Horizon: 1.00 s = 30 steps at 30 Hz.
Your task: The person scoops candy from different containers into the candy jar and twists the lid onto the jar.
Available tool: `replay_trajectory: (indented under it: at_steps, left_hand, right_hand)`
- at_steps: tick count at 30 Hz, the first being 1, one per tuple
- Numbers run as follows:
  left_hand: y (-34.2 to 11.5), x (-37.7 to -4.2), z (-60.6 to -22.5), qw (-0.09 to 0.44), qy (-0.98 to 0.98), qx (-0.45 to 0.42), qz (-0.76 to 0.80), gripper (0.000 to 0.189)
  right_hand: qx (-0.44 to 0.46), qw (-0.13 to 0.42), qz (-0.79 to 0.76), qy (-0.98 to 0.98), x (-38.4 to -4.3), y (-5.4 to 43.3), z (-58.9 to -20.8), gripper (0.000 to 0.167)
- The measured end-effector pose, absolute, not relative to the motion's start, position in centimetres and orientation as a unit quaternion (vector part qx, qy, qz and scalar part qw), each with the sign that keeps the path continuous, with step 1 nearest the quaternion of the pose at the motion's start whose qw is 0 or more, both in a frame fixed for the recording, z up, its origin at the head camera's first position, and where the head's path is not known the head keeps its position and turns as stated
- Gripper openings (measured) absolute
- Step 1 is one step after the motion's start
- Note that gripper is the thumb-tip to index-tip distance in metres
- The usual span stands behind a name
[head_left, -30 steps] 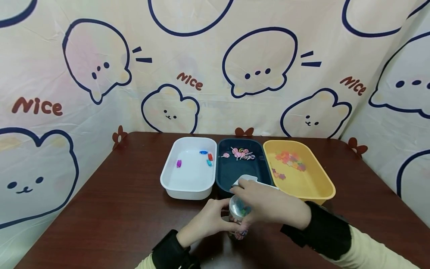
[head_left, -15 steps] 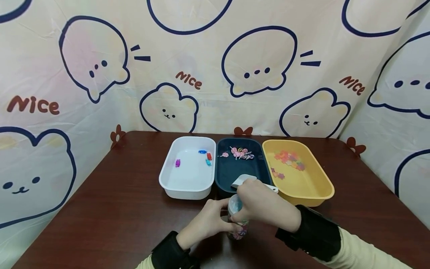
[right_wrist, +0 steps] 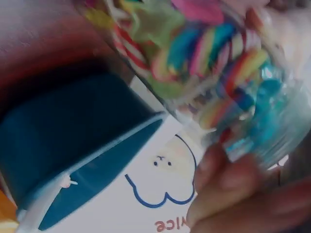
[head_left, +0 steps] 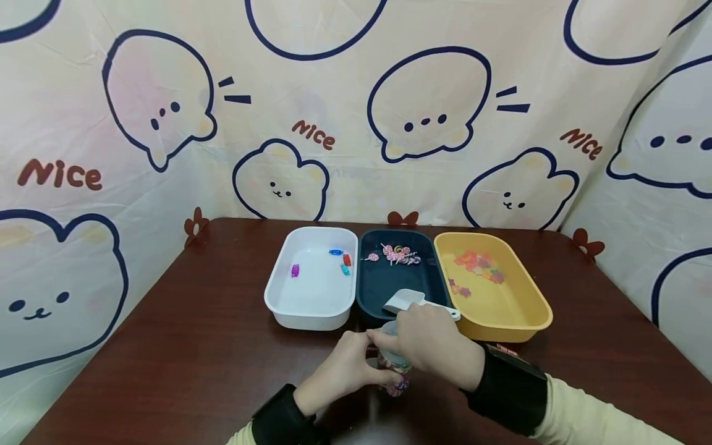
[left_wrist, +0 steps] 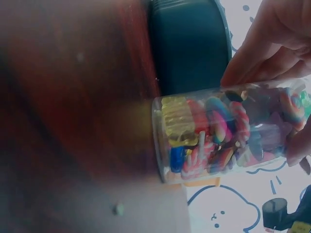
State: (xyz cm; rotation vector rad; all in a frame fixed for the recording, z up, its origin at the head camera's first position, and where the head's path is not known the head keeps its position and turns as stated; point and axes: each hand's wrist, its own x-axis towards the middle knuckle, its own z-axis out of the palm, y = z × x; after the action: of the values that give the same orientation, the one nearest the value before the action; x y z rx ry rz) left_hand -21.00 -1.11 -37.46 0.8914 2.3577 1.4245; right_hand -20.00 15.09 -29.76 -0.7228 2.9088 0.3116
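A clear jar (left_wrist: 228,131) packed with colourful candies stands on the table before the dark tray. My left hand (head_left: 345,364) grips its side, with the thumb low and the forefinger near the top. At the jar's top, my right hand (head_left: 436,337) has its fingers curled round the clear lid (head_left: 394,356), which it partly hides. Striped and rainbow-coloured candies show through the wall in both wrist views. The right wrist view is blurred around the lid and fingers. Just beyond my right hand lies a white spatula (head_left: 406,299) across the dark tray's near end.
Side by side at the back stand a white tray (head_left: 311,303) with several wrapped candies, a dark blue tray (head_left: 372,287) with small lollipops, and a yellow tray (head_left: 512,306) with gummy-like pieces. A printed curtain (head_left: 356,179) hangs behind the brown table (head_left: 183,352).
My right hand has shifted from above the jar's top down and left, curling round the lid, and more of the spatula's handle shows. My left hand stays on the jar.
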Motion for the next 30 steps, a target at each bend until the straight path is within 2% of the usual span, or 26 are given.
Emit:
replay_trajectory:
  at_steps: [1,4,8,10,11,14,18,21,24,25,27,30]
  left_hand:
    - [-1.1,-21.0,-37.5,0.120,0.810,0.306,0.485,0.038]
    - [-1.3,-21.2,-37.6,0.118,0.809,0.314,0.483,0.041]
    - [-1.4,-21.4,-37.7,0.122,0.813,0.319,0.472,0.048]
    - [-1.4,-21.4,-37.7,0.123,0.816,0.317,0.467,0.049]
    - [-1.4,-21.5,-37.7,0.123,0.816,0.317,0.468,0.050]
    - [-1.4,-21.5,-37.6,0.127,0.811,0.314,0.477,0.048]
    - [-1.3,-21.4,-37.6,0.130,0.808,0.312,0.482,0.046]
    - [-1.2,-21.4,-37.6,0.128,0.813,0.312,0.474,0.048]
    - [-1.2,-21.4,-37.6,0.124,0.817,0.313,0.467,0.052]
    - [-1.2,-21.4,-37.6,0.127,0.818,0.311,0.466,0.053]
    - [-1.3,-21.4,-37.6,0.133,0.821,0.305,0.465,0.054]
    - [-1.3,-21.4,-37.6,0.136,0.821,0.300,0.466,0.053]
  right_hand:
    - [-0.236,0.067,0.112,0.963,-20.0,15.2,-29.9,0.028]
    - [-0.208,0.080,0.013,0.975,-20.1,15.8,-29.7,0.052]
    - [-0.282,0.140,-0.080,0.946,-20.4,17.1,-28.6,0.041]
    - [-0.319,0.152,-0.096,0.931,-20.5,17.3,-28.1,0.052]
    - [-0.323,0.148,-0.099,0.929,-20.6,17.2,-28.1,0.051]
    - [-0.281,0.107,-0.076,0.951,-20.5,16.4,-28.4,0.037]
    - [-0.197,0.056,-0.005,0.979,-20.3,15.5,-29.1,0.056]
    - [-0.192,0.046,0.019,0.980,-20.5,15.9,-28.9,0.053]
    - [-0.256,0.090,-0.039,0.962,-20.9,16.9,-28.1,0.040]
    - [-0.279,0.115,-0.059,0.952,-20.9,17.1,-27.9,0.042]
    - [-0.324,0.156,-0.088,0.929,-20.8,17.5,-27.6,0.056]
    - [-0.324,0.166,-0.094,0.927,-20.4,17.2,-27.8,0.055]
